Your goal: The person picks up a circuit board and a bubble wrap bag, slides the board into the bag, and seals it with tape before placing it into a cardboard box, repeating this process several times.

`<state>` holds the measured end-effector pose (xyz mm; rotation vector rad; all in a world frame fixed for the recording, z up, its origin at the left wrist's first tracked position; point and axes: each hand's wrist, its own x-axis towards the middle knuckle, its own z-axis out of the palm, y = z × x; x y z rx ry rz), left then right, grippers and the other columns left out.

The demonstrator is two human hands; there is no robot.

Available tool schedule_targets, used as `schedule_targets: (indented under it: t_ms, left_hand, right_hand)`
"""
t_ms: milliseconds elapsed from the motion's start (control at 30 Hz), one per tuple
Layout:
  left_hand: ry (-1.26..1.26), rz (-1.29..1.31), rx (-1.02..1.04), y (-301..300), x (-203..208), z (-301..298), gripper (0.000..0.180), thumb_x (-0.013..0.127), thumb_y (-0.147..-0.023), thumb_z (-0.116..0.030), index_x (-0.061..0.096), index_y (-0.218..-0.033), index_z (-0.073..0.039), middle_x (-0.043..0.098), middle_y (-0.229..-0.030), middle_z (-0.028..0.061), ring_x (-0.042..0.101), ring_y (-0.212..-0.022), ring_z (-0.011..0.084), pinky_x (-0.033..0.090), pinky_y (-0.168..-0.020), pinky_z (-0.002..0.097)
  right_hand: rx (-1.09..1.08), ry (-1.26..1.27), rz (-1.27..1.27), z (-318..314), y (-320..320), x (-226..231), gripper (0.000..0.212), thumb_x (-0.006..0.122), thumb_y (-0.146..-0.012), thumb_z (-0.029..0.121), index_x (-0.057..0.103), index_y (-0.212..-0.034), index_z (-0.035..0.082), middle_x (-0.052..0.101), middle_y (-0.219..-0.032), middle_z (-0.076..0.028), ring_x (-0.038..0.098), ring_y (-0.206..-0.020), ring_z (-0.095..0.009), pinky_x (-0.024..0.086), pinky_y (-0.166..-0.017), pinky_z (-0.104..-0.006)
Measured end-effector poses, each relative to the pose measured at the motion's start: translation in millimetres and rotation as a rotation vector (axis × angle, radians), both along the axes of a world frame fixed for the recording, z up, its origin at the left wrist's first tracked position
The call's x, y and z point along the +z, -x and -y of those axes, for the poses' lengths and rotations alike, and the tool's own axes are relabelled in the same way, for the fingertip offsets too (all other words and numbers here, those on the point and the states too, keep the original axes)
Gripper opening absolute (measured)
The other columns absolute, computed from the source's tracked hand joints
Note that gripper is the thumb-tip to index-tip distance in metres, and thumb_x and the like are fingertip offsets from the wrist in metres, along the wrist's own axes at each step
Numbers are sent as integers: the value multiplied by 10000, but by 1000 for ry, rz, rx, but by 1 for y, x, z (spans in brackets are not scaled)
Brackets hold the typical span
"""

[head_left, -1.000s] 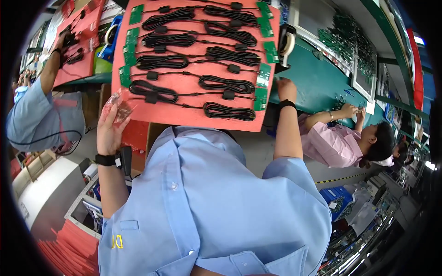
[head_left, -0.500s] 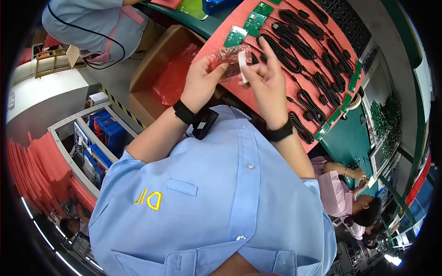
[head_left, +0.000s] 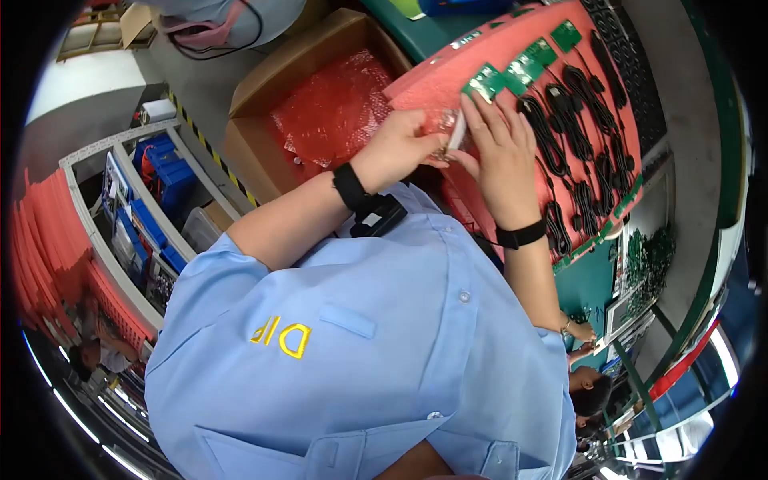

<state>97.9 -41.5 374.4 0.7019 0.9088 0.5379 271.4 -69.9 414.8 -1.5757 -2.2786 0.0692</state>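
Clear wrap (head_left: 437, 122), hands (head_left: 396, 150) (head_left: 506, 160) at it; black cables (head_left: 566, 116)

Grey floor (head_left: 196, 90) on your left
A pale rack (head_left: 120, 142) stands near yellow-and-black tape (head_left: 214, 158); strip lights (head_left: 76, 414) glow beyond it.

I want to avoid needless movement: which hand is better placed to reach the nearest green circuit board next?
Probably the right hand: it is extended toward the nearest green circuit board, very close to it. The left hand is farther away and pinches clear plastic film.
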Motion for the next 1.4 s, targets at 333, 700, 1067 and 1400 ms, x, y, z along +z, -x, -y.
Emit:
schedule_targets:
  t_ms: [333, 700, 1067, 1400]
  left_hand:
    - [-250, -199, 158, 70, -78, -41, 124, 637, -874, -125, 589, -909, -16, 647, -845, 93, 634, -779, 180, 507, -697, 294]
    - [-544, -1446, -249, 102, -379, -53, 203, 661, -797, -132, 617, -944, 0, 625, -992, 194, 634, -894, 308, 513, -816, 382]
    - [-668, -1252, 45, 138, -287, -68, 172, 611, -832, -167, 638, -835, 2, 641, -970, 202, 625, -917, 342, 507, -802, 394]
    - [-534, -428, 427, 108, -91, -63, 27, 542, -857, 0, 557, -846, -20, 631, -946, 66, 603, -889, 163, 467, -769, 273]
  right_hand:
    - [-93, 640, 176, -23, 7, -24, 484, 755, -731, 215, 545, -1132, 43, 579, -1017, -136, 543, -973, -323, 428, -845, -416]
    - [-264, 403, -85, -31, 6, 1, 399, 734, -745, 36, 604, -1123, 40, 584, -1119, -140, 551, -1055, -300, 439, -906, -376]
    - [-629, 359, -303, -32, -36, 9, 110, 657, -825, -17, 678, -932, -3, 627, -875, -89, 565, -787, -148, 448, -712, -250]
    - [-307, 334, 6, -52, -46, -15, 93, 685, -778, 29, 686, -870, 19, 624, -834, -93, 609, -777, -230, 473, -703, -308]
